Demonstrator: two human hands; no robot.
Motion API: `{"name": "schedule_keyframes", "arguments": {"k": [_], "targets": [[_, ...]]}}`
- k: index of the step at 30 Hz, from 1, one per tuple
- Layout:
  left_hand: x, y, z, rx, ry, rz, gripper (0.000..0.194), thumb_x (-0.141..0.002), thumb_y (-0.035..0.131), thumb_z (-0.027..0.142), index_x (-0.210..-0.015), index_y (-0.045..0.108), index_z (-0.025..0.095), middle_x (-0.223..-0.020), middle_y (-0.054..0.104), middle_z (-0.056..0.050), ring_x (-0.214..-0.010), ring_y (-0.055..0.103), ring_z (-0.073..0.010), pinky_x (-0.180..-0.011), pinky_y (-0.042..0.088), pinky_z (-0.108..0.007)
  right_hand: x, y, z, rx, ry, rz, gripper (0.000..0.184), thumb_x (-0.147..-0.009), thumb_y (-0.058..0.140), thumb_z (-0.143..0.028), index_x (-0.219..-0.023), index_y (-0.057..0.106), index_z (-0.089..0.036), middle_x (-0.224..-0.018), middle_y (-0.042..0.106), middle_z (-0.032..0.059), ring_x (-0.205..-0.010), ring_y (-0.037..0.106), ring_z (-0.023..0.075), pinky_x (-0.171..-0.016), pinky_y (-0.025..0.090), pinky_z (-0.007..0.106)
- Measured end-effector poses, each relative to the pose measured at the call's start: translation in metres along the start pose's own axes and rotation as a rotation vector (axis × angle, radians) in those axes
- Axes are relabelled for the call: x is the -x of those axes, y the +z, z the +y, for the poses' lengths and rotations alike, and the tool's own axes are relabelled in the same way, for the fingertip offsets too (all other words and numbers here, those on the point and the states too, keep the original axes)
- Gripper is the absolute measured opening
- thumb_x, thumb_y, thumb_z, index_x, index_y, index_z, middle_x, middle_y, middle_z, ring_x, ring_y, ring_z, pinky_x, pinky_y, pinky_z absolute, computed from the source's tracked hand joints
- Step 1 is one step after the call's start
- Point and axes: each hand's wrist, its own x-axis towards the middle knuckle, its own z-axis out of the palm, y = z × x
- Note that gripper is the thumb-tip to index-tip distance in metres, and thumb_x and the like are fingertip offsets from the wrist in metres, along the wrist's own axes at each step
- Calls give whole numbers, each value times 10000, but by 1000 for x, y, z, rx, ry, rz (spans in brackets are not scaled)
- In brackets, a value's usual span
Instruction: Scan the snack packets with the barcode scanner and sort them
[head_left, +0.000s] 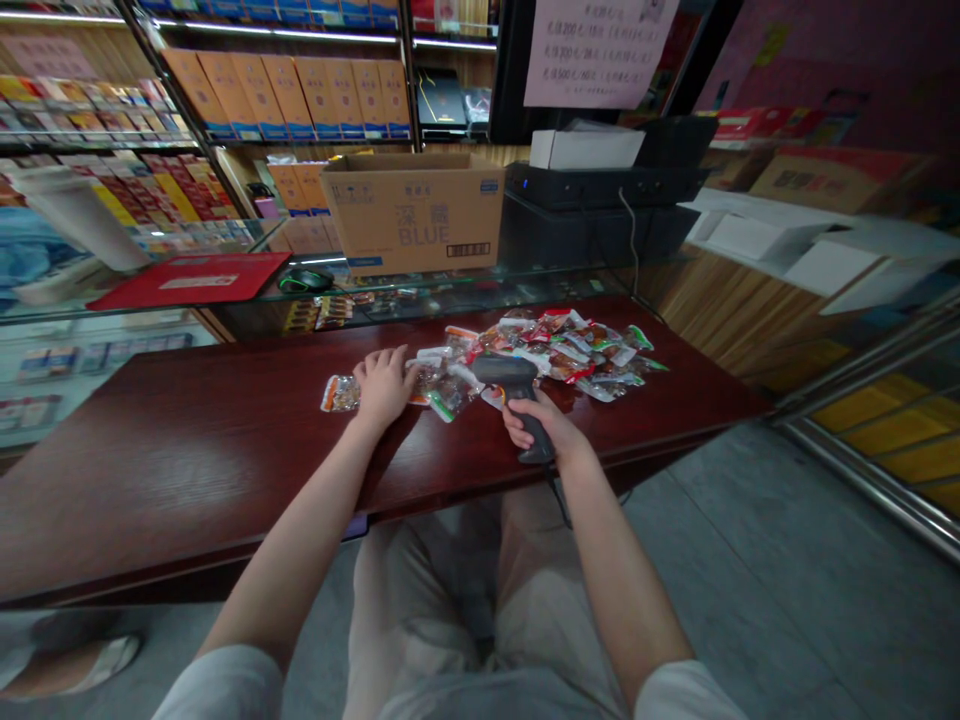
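Observation:
My right hand [541, 427] is wrapped round the handle of a dark grey barcode scanner [508, 375], whose head points toward a heap of small snack packets [577, 350] on the dark red wooden table [210, 450]. My left hand [384, 383] lies flat with fingers spread on a few packets at the heap's left end. One orange-edged packet [339, 393] lies just left of that hand. The scanner's cable hangs down off the table edge by my right wrist.
A glass counter [247, 290] behind the table carries a red mat [191, 278], a black mouse [305, 279] and a cardboard box [416, 212]. A black printer [600, 180] sits to the right. Shelves of boxed goods fill the back left. Another person's foot [67, 665] shows at lower left.

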Motion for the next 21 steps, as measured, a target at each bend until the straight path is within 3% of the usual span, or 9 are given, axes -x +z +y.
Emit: {"name": "schedule_keyframes", "arguments": {"k": [4,7,9,11,13,15,18,21], "targets": [[-13,-30,-41,-116,-199,-54,418,-750,626,369,-1134,637,205,-1265,553,-225,-1260,416,-472,-1038,231,-694,-1,1,0,-10,-15,21,244,-785,654,-305,-925,502,-176,-524,481,-92,-313,352,43,-324,267,177],[-19,-47,-68,-148,-327,-198,374,-615,717,339,-967,676,219,-1118,616,-199,-1187,495,-472,-1004,326,-649,-2,0,1,-11,-29,26,254,-777,657,-306,-933,506,-174,-518,477,-95,-312,346,43,-325,267,179],[-19,-53,-73,-201,-340,-282,405,-575,747,353,-950,680,214,-1117,620,-202,-1192,497,-482,-978,370,-620,-2,0,1,-9,-40,31,249,-780,655,-299,-933,501,-177,-523,479,-95,-316,347,43,-330,272,180],[-16,-55,-69,-285,-341,-292,458,-569,764,418,-961,673,198,-1151,608,-221,-1203,483,-506,-948,386,-627,-2,0,1,-11,-47,36,250,-783,652,-292,-944,499,-177,-530,483,-94,-321,353,43,-336,278,179],[-13,-57,-61,-316,-352,-243,475,-561,778,471,-917,653,183,-1099,626,-214,-1156,525,-493,-910,424,-592,-1,0,1,-15,-46,36,262,-780,657,-293,-953,500,-175,-531,486,-93,-324,357,43,-339,285,179],[-12,-58,-53,-239,-358,-148,469,-554,793,482,-870,610,188,-965,656,-160,-1040,605,-421,-852,476,-499,-1,0,1,-17,-46,41,270,-771,670,-298,-942,500,-176,-527,488,-92,-322,357,44,-335,288,180],[-13,-54,-45,6,-350,54,458,-569,796,476,-848,545,214,-815,647,-64,-856,645,-296,-775,498,-392,0,0,0,-26,-47,52,285,-761,684,-308,-942,505,-179,-523,496,-90,-318,356,44,-328,286,179],[-15,-45,-36,346,-324,126,415,-614,766,464,-833,526,206,-777,628,-30,-750,625,-215,-720,493,-336,-1,0,0,-30,-50,55,292,-761,688,-312,-950,509,-180,-521,499,-89,-317,356,44,-327,284,177]]}}
